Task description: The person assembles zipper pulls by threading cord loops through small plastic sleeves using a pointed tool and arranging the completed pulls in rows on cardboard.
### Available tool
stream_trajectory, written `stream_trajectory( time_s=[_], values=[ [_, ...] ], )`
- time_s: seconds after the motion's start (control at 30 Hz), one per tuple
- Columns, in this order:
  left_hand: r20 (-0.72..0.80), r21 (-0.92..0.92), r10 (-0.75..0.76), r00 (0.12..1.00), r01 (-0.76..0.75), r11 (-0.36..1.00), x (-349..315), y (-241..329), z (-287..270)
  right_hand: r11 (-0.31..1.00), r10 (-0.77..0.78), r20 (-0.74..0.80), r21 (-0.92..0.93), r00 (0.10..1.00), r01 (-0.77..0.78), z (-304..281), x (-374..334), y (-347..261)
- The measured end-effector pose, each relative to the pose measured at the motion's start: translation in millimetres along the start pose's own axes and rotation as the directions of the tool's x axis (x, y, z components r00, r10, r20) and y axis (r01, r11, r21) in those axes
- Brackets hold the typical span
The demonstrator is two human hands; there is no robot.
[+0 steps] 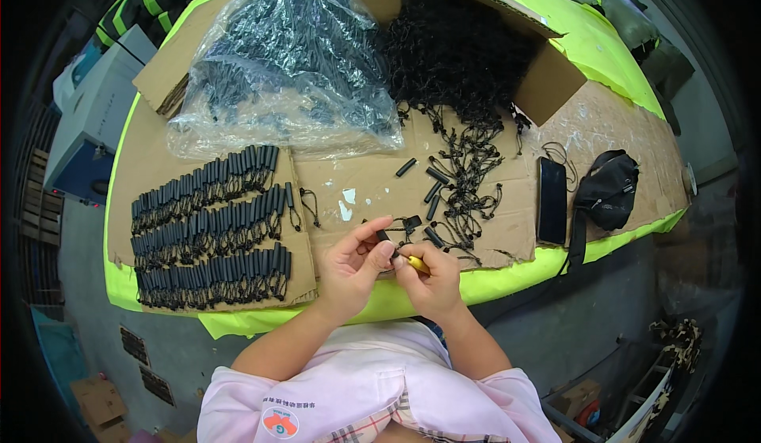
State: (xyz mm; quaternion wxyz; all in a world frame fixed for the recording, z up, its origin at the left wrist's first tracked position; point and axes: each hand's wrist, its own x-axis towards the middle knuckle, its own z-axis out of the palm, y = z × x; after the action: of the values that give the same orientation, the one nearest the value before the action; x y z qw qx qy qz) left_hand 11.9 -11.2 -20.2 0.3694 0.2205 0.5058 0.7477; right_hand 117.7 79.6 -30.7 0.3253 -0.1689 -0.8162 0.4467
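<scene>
Near the table's front edge, my left hand (pixel 350 272) pinches a short black tube (pixel 384 236) between thumb and fingers. Closed around a small tool with a yellow handle (pixel 418 265), my right hand (pixel 434 286) meets it at the tube's lower end. The tool's tip is hidden by the fingers. Just beyond my hands are several loose black tubes (pixel 436 175) beside a tangle of knotted black cord loops (pixel 469 161). To the left, three rows of black tubes with cord loops attached (pixel 212 219) lie on cardboard.
A clear plastic bag of dark pieces (pixel 293 54) stands at the back, beside an open cardboard box (pixel 552 86) spilling black cords (pixel 460 46). On the right lie a black phone (pixel 552 201) and a black pouch (pixel 609 189) with a strap. Bright yellow cloth (pixel 487 280) edges the table.
</scene>
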Motion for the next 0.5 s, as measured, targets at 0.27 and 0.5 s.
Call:
stream_trajectory(
  time_s=[0.27, 0.5],
  values=[
    [-0.077, -0.316, -0.172, 0.982, 0.139, 0.938, 6.5, 0.6, -6.9, 0.998, 0.027, -0.051, -0.051, 0.998, -0.030, 1.6, 4.0, -12.8],
    [-0.209, -0.251, -0.065, 0.976, 0.011, 0.968, 3.4, -7.7, -8.7, 0.872, -0.183, 0.022, -0.457, 0.983, 0.173, 4.3, -4.0, -11.9]
  ],
)
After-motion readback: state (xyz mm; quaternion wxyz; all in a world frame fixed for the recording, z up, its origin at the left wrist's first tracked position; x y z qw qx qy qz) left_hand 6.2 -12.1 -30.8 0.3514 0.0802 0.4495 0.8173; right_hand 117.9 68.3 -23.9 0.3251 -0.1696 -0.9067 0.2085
